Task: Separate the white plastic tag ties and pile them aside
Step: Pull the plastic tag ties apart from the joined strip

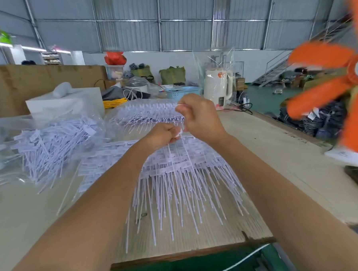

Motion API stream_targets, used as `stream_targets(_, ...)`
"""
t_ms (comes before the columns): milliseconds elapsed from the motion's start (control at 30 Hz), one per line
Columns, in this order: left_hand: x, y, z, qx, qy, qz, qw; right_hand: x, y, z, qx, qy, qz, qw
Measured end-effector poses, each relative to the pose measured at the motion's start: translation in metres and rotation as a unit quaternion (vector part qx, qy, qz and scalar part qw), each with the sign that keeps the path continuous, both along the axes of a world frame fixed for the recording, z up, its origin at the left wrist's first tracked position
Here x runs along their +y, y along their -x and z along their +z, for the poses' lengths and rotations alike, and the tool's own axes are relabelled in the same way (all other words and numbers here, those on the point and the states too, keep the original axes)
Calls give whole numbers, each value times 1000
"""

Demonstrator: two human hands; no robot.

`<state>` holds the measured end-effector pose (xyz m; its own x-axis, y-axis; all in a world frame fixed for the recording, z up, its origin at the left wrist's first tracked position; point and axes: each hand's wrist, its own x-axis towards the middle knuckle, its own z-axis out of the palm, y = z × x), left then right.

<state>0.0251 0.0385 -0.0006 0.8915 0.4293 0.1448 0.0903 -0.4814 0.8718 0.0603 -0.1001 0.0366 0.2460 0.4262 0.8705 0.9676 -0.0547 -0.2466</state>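
Grip: left hand (163, 135) and right hand (197, 115) each pinch a white tag tie (179, 133) above the joined ties (182, 176); separated pile (54, 146) lies far left on the counter (278, 151).

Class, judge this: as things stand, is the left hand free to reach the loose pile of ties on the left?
Probably not yet: the left hand grips a tie; nothing blocks the way to the loose pile.
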Motion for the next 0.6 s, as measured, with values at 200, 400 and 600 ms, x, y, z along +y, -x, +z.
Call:
stream_targets(200,2,9,8,14,-61,-68,996,-18,-26,17,516,-29,172,839)
stream_targets(400,17,18,10,42,-67,-47,996,-15,-32,14,582,34,228,779)
stream_targets(600,18,23,7,25,-138,-54,989,17,-30,-23,431,175,24,885)
